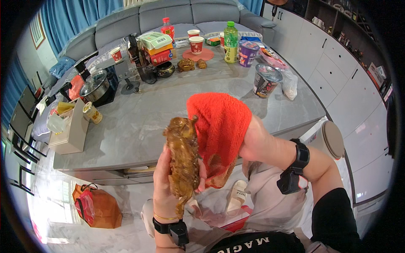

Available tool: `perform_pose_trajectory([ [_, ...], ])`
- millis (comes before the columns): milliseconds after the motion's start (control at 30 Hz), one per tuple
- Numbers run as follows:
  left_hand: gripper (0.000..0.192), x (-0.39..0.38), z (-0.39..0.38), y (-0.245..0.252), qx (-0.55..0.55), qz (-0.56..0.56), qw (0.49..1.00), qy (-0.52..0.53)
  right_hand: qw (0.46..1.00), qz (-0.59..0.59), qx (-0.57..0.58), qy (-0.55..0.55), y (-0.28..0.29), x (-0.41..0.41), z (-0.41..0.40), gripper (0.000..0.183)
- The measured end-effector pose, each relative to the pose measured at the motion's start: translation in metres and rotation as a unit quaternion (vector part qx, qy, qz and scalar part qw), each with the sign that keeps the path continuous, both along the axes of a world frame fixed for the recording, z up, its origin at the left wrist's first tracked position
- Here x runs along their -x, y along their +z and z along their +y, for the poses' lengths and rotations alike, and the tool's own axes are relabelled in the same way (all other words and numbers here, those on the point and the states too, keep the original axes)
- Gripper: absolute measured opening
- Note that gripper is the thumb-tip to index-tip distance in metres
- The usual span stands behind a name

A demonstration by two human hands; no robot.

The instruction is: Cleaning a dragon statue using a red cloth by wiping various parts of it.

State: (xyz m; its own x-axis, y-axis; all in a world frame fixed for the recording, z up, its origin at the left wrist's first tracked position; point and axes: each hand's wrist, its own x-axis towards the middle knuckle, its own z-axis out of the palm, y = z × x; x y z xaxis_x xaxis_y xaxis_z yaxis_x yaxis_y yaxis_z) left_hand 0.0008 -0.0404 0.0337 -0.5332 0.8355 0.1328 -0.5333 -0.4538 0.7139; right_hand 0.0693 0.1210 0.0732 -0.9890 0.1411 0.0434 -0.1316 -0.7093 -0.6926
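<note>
My left hand (162, 174) is closed around a glossy brown carved animal figurine (183, 155), held up lengthwise in front of the coffee table's near edge. Its thin tail end hangs down towards my wrist. An orange-red terry towel (220, 126) is draped over my right hand (254, 144), hiding the fingers. The towel's left side lies against or just beside the figurine's upper end; exact contact is hard to tell. Two smaller brown figurines, a toad-like one (186, 64) and a little one (202, 64), stand farther back on the grey table (142, 126).
At the table's left are a tissue box (71, 136), a small jar (92, 113) and a lidded pot (95, 87). A noodle cup (266, 80), a purple cup (247, 53) and a green bottle (231, 42) stand right. A bag (104, 205) rests on the floor.
</note>
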Motion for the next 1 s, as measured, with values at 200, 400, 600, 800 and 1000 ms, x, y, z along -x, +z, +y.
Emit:
perform_pose_trajectory([
  [200,0.042,0.002,0.004,-0.007,0.004,-0.008,1.000,-0.023,0.991,0.045,-0.124,-0.001,-0.004,-0.006,0.003,0.032],
  [400,0.041,-0.001,0.000,-0.001,0.017,0.004,1.000,-0.001,0.706,0.165,-0.674,-0.143,-0.013,-0.008,0.016,0.036],
  [600,0.044,-0.009,-0.001,0.004,0.025,-0.002,0.999,0.042,0.930,0.057,-0.359,-0.050,-0.025,0.001,0.006,0.038],
  [800,0.053,0.003,0.000,-0.013,-0.037,-0.017,0.999,-0.022,0.999,-0.044,-0.010,-0.014,-0.002,-0.006,-0.001,0.043],
  [1000,0.059,0.006,0.002,-0.021,-0.067,-0.068,0.993,-0.073,0.989,0.122,-0.033,0.072,0.001,-0.010,0.000,0.032],
])
